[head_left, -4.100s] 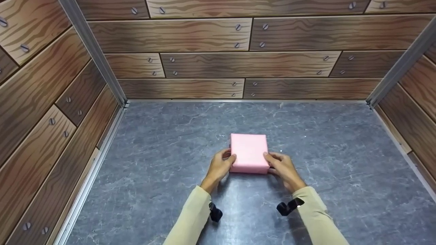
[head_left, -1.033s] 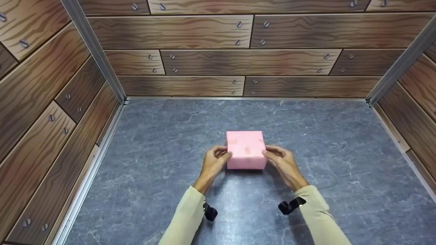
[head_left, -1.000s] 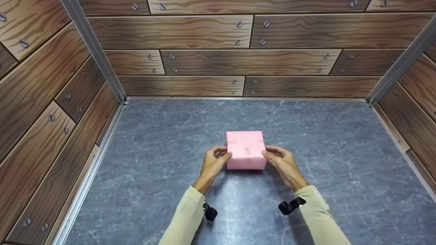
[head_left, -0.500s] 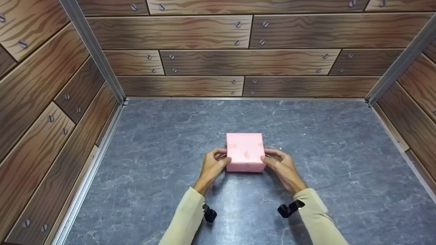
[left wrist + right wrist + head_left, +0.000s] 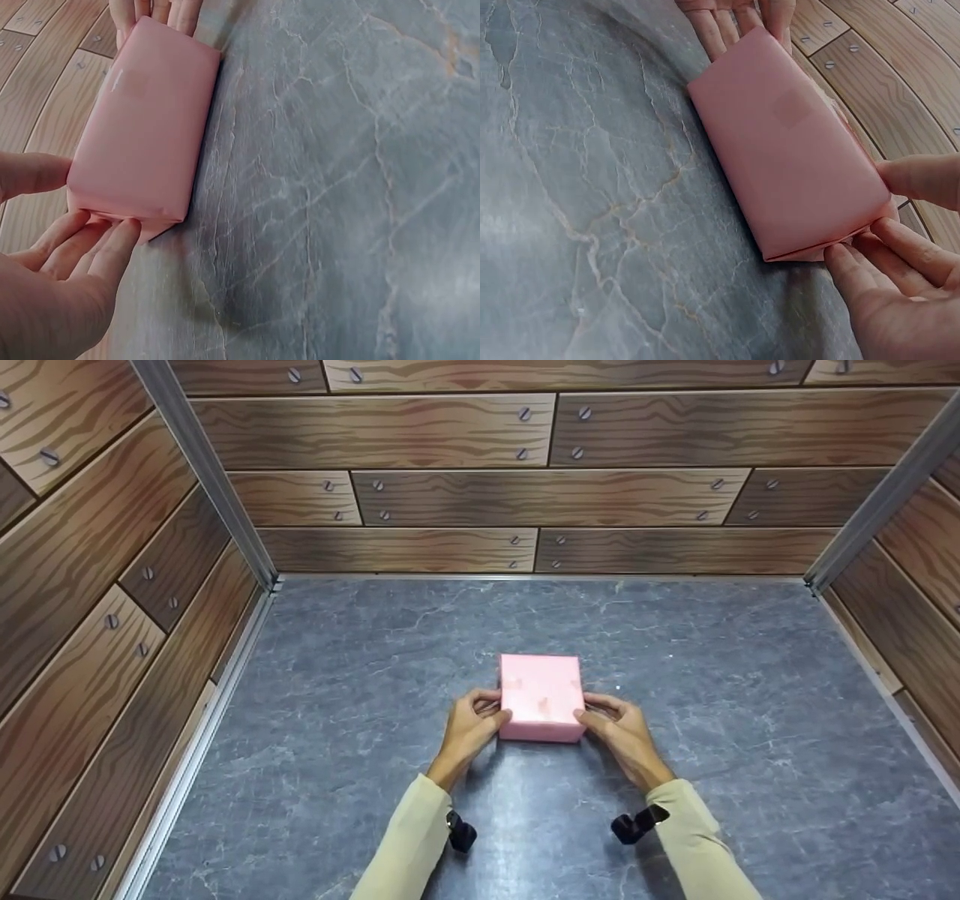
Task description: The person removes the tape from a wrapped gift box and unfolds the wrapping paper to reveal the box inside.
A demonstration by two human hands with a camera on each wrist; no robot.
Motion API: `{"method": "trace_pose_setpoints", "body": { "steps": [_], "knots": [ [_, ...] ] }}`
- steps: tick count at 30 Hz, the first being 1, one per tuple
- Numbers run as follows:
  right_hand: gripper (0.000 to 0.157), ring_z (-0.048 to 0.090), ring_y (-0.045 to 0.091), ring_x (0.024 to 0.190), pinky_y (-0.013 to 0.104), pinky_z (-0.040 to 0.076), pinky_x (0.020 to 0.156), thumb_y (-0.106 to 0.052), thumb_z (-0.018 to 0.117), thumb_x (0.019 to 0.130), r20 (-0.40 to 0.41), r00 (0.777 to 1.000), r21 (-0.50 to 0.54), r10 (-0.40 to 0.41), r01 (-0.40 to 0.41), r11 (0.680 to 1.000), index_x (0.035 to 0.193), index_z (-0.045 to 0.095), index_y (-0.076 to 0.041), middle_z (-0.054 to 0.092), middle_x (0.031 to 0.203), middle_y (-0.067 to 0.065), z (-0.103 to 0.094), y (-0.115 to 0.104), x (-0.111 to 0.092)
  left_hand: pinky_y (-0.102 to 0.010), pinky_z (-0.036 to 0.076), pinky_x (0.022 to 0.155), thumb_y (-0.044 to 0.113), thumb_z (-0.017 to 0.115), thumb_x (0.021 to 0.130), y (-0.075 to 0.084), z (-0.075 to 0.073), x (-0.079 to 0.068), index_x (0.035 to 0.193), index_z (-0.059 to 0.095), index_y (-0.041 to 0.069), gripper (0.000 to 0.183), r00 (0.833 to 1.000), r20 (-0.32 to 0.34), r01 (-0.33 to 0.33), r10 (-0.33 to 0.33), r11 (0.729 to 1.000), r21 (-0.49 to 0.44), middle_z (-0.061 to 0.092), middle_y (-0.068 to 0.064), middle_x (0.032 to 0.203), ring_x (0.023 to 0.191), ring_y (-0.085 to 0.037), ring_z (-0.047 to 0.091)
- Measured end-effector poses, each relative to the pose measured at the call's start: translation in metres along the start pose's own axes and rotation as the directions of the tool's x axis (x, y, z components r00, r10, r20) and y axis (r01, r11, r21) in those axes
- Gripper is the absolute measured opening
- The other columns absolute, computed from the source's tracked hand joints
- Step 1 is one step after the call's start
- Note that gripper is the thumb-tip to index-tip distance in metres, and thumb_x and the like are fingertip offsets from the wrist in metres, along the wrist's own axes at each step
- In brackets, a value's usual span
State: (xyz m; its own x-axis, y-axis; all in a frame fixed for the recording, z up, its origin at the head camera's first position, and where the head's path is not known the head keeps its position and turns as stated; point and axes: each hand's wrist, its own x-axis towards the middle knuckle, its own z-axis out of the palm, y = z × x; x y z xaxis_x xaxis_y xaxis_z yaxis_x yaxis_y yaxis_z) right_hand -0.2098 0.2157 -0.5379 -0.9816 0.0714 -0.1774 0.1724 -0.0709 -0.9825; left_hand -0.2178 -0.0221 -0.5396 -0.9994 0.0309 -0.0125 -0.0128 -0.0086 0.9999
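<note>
A pink paper-wrapped box [image 5: 541,690] is held between both hands near the middle of the table, its taped face up. My left hand [image 5: 466,729] grips its left side, thumb at the near top edge and fingers against the end. On the opposite side my right hand [image 5: 626,735] grips in the same way. The left wrist view shows the left fingers [image 5: 112,251] pressed to the folded end of the box [image 5: 146,127]. In the right wrist view, a tape patch shows on the near side of the box [image 5: 787,150], whose lower edge is right at the tabletop.
The grey marbled tabletop [image 5: 360,690] is enclosed by wood-print panels at the back [image 5: 450,499], left [image 5: 82,660] and right. Metal strips run along the corners and edges. Black wrist cameras [image 5: 461,831] sit on both cream sleeves [image 5: 405,840].
Around four seconds ago the upper face was smooth; now a face with tape patches is up. Over the last second the box has tilted and come slightly nearer, held by both hands.
</note>
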Motion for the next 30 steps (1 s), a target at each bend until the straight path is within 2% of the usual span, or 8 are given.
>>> {"method": "trace_pose_setpoints", "body": {
  "steps": [6,10,13,17,20,23,27,30],
  "knots": [
    [0.045,0.067,0.008,0.095,0.019,0.055,0.082,-0.003,0.074,0.089,-0.004,1.000,-0.074,-0.028,0.028,0.997,0.129,0.060,0.012,0.067,0.122,0.021,-0.001,0.001,0.000,-0.036,0.055,0.097,0.004,0.072,0.085,0.001,-0.003,-0.002,0.119,0.062,-0.013,0.039,1.000,0.026,-0.009,0.008,0.999,0.049,0.065,-0.029,0.123,0.118,-0.040,0.064],
    [0.048,0.066,0.015,0.104,0.018,0.055,0.085,-0.003,0.075,0.088,-0.008,0.999,-0.098,-0.039,0.038,0.994,0.130,0.059,0.012,0.064,0.127,0.025,-0.001,-0.002,-0.002,-0.038,0.056,0.095,0.014,0.074,0.089,0.006,-0.006,-0.005,0.124,0.064,-0.009,0.043,1.000,0.018,-0.014,0.010,0.978,0.207,0.066,-0.025,0.124,0.115,-0.037,0.066],
    [0.052,0.064,0.025,0.114,0.018,0.055,0.084,-0.006,0.076,0.089,-0.017,0.998,-0.145,-0.058,0.055,0.988,0.133,0.057,0.011,0.060,0.133,0.028,-0.003,-0.006,-0.003,-0.042,0.056,0.094,0.024,0.074,0.090,0.013,-0.007,-0.007,0.127,0.067,-0.002,0.045,1.000,-0.016,-0.010,0.016,0.936,0.353,0.067,-0.021,0.126,0.113,-0.034,0.067],
    [0.049,0.064,0.035,0.114,0.016,0.053,0.080,-0.010,0.076,0.090,-0.048,0.988,-0.278,-0.146,0.127,0.952,0.131,0.060,0.010,0.061,0.131,0.028,-0.004,-0.014,-0.002,-0.046,0.055,0.093,0.026,0.073,0.091,0.022,-0.004,-0.006,0.127,0.068,0.002,0.044,0.988,-0.049,-0.098,0.146,0.841,0.532,0.068,-0.018,0.124,0.111,-0.033,0.067],
    [0.042,0.067,0.036,0.105,0.016,0.053,0.079,-0.009,0.075,0.090,-0.064,0.966,-0.408,-0.252,0.205,0.890,0.125,0.064,0.010,0.065,0.123,0.027,-0.002,-0.020,0.000,-0.047,0.053,0.096,0.023,0.073,0.092,0.028,0.001,-0.005,0.125,0.068,0.002,0.040,0.955,-0.016,-0.216,0.296,0.732,0.647,0.068,-0.016,0.125,0.114,-0.032,0.065],
    [0.034,0.069,0.035,0.095,0.024,0.055,0.078,-0.006,0.075,0.089,-0.057,0.932,-0.525,-0.358,0.277,0.804,0.118,0.067,0.011,0.069,0.112,0.025,0.002,-0.025,0.004,-0.046,0.050,0.101,0.021,0.073,0.092,0.034,0.008,-0.004,0.126,0.068,0.003,0.039,0.916,0.075,-0.324,0.395,0.615,0.719,0.065,-0.016,0.130,0.119,-0.032,0.062],
    [0.025,0.070,0.033,0.083,0.036,0.057,0.075,-0.003,0.076,0.087,-0.017,0.884,-0.638,-0.467,0.350,0.686,0.108,0.072,0.010,0.071,0.097,0.020,0.008,-0.030,0.010,-0.045,0.046,0.107,0.020,0.070,0.094,0.039,0.020,-0.002,0.128,0.066,0.003,0.038,0.876,0.239,-0.440,0.420,0.490,0.752,0.060,-0.017,0.139,0.126,-0.033,0.058],
    [0.020,0.070,0.031,0.076,0.042,0.056,0.071,-0.003,0.077,0.085,0.030,0.852,-0.696,-0.523,0.394,0.601,0.102,0.074,0.008,0.070,0.088,0.017,0.014,-0.031,0.013,-0.044,0.043,0.111,0.020,0.065,0.097,0.040,0.027,-0.001,0.130,0.066,0.003,0.037,0.849,0.342,-0.503,0.403,0.420,0.755,0.057,-0.018,0.142,0.131,-0.034,0.055]
  ]
}}
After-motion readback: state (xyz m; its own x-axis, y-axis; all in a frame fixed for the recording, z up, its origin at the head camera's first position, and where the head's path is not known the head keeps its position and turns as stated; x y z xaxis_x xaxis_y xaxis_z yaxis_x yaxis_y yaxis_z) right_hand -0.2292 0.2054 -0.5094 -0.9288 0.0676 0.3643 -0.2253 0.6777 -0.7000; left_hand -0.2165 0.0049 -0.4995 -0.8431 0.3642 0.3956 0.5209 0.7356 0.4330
